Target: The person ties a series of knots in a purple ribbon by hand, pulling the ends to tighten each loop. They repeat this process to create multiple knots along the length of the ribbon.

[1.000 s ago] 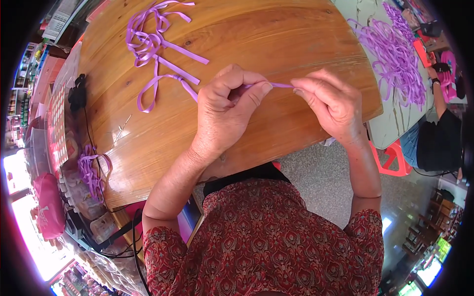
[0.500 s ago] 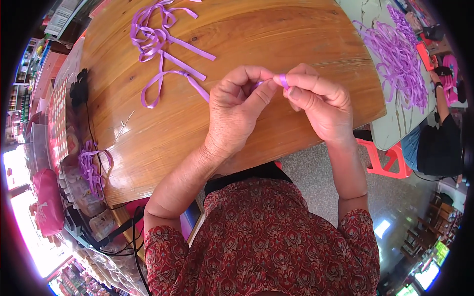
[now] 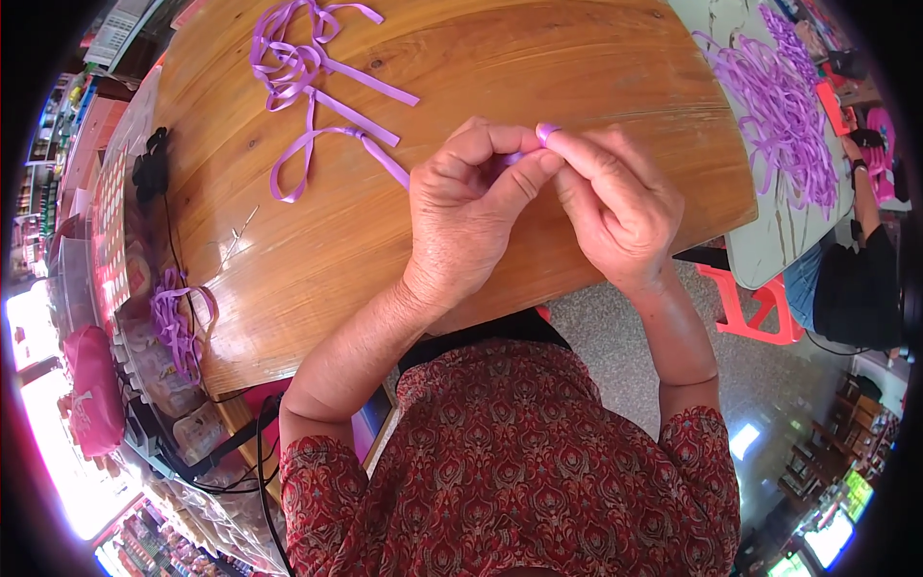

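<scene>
A length of purple ribbon (image 3: 547, 132) loops over the index fingertip of my right hand (image 3: 625, 207). My left hand (image 3: 461, 212) pinches the ribbon between thumb and index finger, right against the right fingertips. From the left hand the strip runs back across the wooden table (image 3: 538, 67) to a small knotted spot and an open loop (image 3: 279, 178). Beyond that lies a loose tangle of purple ribbon (image 3: 279, 58) with two straight cut ends. Part of the ribbon inside my left palm is hidden by the fingers.
A big heap of purple ribbon (image 3: 779, 115) covers a white marble-patterned table (image 3: 745, 255) on the right, where another person's arm (image 3: 865, 197) reaches in. Below it stands a red stool (image 3: 745, 313). More ribbon (image 3: 173, 327) hangs at the left edge, near a black cable (image 3: 171, 231).
My right hand has turned, its index finger now pushing up inside the ribbon loop with the thumb tucked below. The left hand keeps its pinch, shifted slightly.
</scene>
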`<state>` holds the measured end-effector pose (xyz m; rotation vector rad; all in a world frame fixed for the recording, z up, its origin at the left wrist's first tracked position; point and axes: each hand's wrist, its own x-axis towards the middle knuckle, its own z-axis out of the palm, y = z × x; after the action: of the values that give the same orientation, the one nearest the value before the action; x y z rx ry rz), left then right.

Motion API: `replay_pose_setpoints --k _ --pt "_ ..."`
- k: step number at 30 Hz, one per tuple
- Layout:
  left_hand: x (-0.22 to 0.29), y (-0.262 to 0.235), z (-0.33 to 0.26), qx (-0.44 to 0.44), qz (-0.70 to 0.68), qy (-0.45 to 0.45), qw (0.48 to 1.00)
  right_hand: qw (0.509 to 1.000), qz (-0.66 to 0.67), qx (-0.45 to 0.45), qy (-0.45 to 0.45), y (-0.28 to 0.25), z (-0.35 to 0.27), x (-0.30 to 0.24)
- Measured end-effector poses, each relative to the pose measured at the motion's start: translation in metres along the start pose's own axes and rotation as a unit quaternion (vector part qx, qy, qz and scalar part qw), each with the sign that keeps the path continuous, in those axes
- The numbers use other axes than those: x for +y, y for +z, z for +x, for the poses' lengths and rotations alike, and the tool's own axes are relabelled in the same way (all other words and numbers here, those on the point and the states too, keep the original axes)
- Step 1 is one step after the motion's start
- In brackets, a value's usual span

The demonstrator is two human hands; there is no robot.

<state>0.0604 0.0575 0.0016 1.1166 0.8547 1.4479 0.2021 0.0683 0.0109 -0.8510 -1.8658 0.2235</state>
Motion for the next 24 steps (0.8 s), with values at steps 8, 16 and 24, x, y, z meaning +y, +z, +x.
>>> replay_pose_setpoints --k 8,16,24 --pt "0.013 -0.004 -0.001 -0.004 -0.101 -0.113 0.988 0.959 0.203 -0.048 0.19 -0.003 -0.001 0.0" --pt "0.021 -0.007 0.0 -0.038 -0.116 -0.14 0.983 0.855 0.428 -0.094 0.276 -0.013 0.005 -0.001" --pt "0.019 -0.007 0.002 0.009 0.021 -0.121 0.992 0.985 -0.085 -0.101 -0.11 -0.014 0.013 0.007"
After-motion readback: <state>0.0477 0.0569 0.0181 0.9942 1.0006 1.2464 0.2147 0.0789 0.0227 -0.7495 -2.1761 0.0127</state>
